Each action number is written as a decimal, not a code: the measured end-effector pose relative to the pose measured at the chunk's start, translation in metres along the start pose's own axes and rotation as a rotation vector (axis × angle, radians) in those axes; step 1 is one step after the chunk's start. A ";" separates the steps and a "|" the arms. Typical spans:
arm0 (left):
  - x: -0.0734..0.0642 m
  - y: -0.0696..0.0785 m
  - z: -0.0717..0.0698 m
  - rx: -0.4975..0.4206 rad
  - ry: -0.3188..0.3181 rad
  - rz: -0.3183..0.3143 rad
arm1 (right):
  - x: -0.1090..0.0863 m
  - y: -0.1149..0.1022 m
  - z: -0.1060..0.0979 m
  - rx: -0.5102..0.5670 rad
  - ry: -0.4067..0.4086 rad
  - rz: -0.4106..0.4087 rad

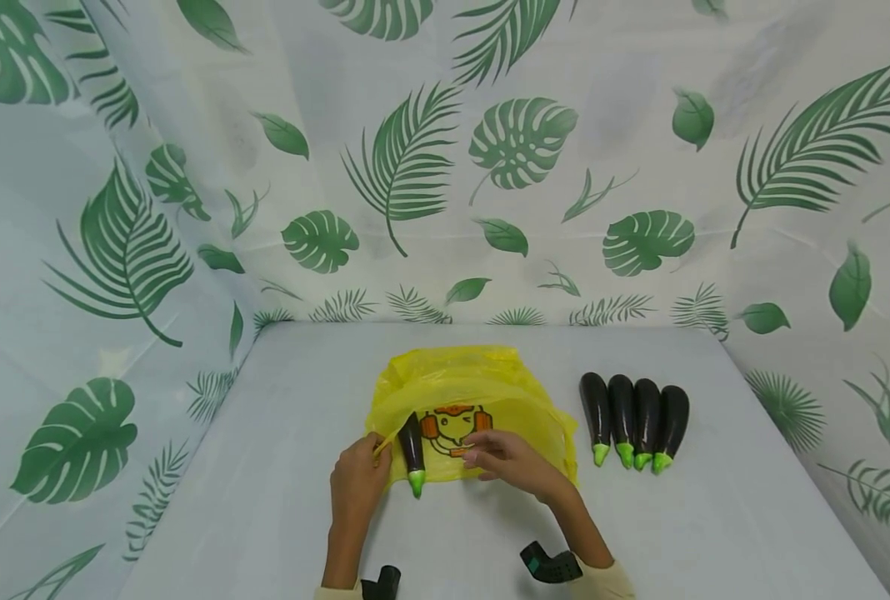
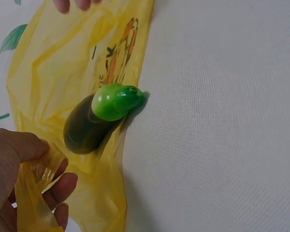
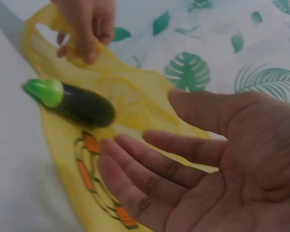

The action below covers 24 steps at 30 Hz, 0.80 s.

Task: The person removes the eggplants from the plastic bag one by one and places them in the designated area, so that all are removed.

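A yellow plastic bag with a printed cartoon face lies on the table, its mouth toward me. My left hand pinches the bag's left handle; in the left wrist view the thumb and fingers close on the thin yellow plastic. Just right of that hand, one eggplant lies at the bag's mouth, green stem end toward me and dark end under the upper layer. My right hand is over the bag's right part, fingers apart and slightly bent, with nothing in it, as the right wrist view shows.
To the right of the bag, several more eggplants lie side by side in a row, stems toward me. The white table meets leaf-printed sheets at the back and both sides. Each wrist wears a black camera mount.
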<state>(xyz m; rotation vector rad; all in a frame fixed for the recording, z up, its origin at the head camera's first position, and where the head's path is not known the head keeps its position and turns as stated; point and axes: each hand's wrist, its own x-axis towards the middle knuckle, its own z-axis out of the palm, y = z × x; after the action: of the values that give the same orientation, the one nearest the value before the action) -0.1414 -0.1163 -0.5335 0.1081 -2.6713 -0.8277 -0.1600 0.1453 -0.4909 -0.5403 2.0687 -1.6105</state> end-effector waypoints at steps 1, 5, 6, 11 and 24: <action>0.000 0.000 0.000 0.002 0.000 -0.001 | 0.002 0.002 0.003 0.043 0.003 0.013; -0.001 0.000 0.001 0.005 0.000 -0.002 | 0.012 0.011 0.014 0.160 0.067 0.075; -0.001 -0.001 0.001 0.007 0.000 -0.002 | 0.015 0.012 0.017 0.172 0.095 0.096; -0.001 -0.001 0.000 0.005 -0.002 -0.003 | 0.026 0.018 0.027 0.191 0.235 0.183; 0.001 0.002 -0.001 0.002 -0.012 -0.003 | 0.044 0.022 0.032 0.305 0.260 0.244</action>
<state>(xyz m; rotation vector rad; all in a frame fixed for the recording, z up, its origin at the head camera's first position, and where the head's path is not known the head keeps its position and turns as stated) -0.1414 -0.1158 -0.5313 0.1075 -2.6839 -0.8297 -0.1779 0.1001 -0.5244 0.0272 1.9184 -1.8748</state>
